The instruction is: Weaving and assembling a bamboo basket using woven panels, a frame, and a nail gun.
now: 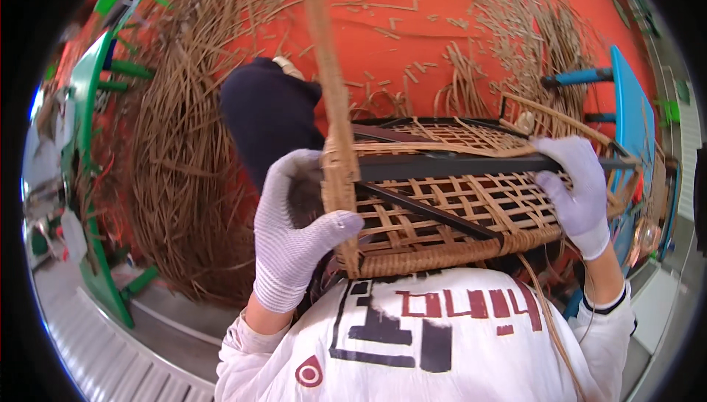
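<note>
While both forearms are being brought up from the lower edge, the left hand (287, 229), in a pale striped glove, is being wrapped around the cane-bound upright post (340, 181), its thumb being laid across the near face and its fingertips being hidden behind. The right hand (580, 188), gloved too, is being bent down over the far right of the black bar (442, 169), which is being held between curled fingers above and the thumb below. The woven rattan frame (482, 194) is being supported between the hands, its near bound edge (456, 254) being set close against the white shirt (471, 350). On the left, the post is being flanked by a dark-clothed leg (265, 118), beyond which a heap of cane strips (177, 181) and a green table (90, 100) are being seen; on the right, the frame is being bordered closely by a blue stool (635, 111). More room is being offered ahead, over the scrap-strewn red ground sheet (412, 34). A tan lattice with square gaps is being shown, crossed by a black diagonal strut (434, 213), and a loose strand (552, 328) is being draped over the shirt.
</note>
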The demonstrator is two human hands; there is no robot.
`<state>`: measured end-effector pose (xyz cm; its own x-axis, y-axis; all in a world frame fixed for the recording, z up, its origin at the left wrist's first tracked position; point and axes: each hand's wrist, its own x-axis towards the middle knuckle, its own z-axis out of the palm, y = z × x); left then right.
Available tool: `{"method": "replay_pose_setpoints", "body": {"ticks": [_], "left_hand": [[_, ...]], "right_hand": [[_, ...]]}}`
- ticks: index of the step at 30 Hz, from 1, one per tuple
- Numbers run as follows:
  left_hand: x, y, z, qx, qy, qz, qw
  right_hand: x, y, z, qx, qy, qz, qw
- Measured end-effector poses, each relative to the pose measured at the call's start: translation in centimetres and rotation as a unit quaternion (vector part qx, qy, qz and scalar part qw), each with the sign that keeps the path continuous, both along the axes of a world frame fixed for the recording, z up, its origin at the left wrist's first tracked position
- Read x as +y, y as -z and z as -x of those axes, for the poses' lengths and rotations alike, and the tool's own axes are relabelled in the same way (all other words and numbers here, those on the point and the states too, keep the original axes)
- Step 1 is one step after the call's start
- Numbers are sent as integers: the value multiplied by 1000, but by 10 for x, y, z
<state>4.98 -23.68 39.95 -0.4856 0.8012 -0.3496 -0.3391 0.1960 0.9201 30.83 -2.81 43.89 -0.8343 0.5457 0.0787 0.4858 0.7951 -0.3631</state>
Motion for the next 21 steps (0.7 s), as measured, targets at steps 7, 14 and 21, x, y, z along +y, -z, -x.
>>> {"method": "replay_pose_setpoints", "body": {"ticks": [7, 14, 21], "left_hand": [[-12, 14, 15, -52, 59, 58, 995], [-13, 17, 25, -35, 84, 21, 996], [-19, 32, 33, -38, 108, -16, 993]], "right_hand": [[4, -4, -6, -48, 31, 59, 997], [4, -28, 35, -13, 98, 152, 983], [-19, -27, 136, -59, -121, 168, 977]]}}
